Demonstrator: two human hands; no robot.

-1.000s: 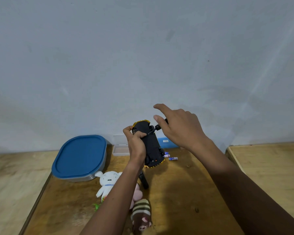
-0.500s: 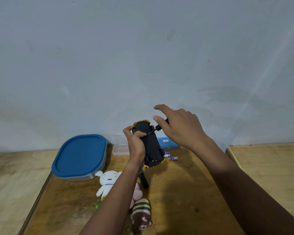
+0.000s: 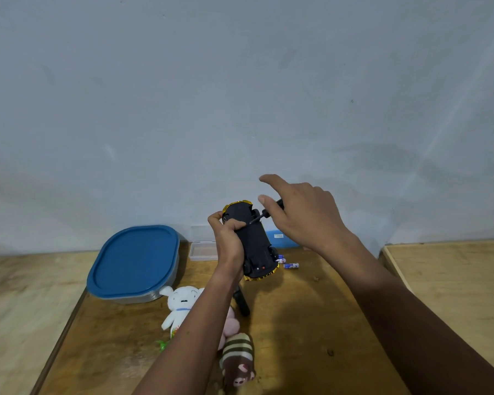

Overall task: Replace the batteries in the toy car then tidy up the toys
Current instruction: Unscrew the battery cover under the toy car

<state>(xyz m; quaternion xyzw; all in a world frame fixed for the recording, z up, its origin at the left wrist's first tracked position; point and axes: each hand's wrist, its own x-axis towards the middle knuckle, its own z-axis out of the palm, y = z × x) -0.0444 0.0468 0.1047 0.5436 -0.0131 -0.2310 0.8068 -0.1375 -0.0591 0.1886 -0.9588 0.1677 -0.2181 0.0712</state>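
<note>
My left hand (image 3: 228, 243) grips a black toy car (image 3: 254, 242) with gold trim, held upside down above the wooden table (image 3: 297, 323), its underside facing me. My right hand (image 3: 305, 216) holds a small black screwdriver (image 3: 265, 214) between thumb and fingers, index finger raised. The tip of the tool rests on the car's underside near the upper end. Small blue-and-white batteries (image 3: 289, 263) lie on the table just right of the car.
A grey container with a blue lid (image 3: 134, 262) stands at the left, a clear small box (image 3: 201, 250) and a blue box (image 3: 280, 238) by the wall. A white plush (image 3: 181, 305), a pink plush (image 3: 230, 323), a striped brown plush (image 3: 237, 360) and a black object (image 3: 241, 302) lie near me.
</note>
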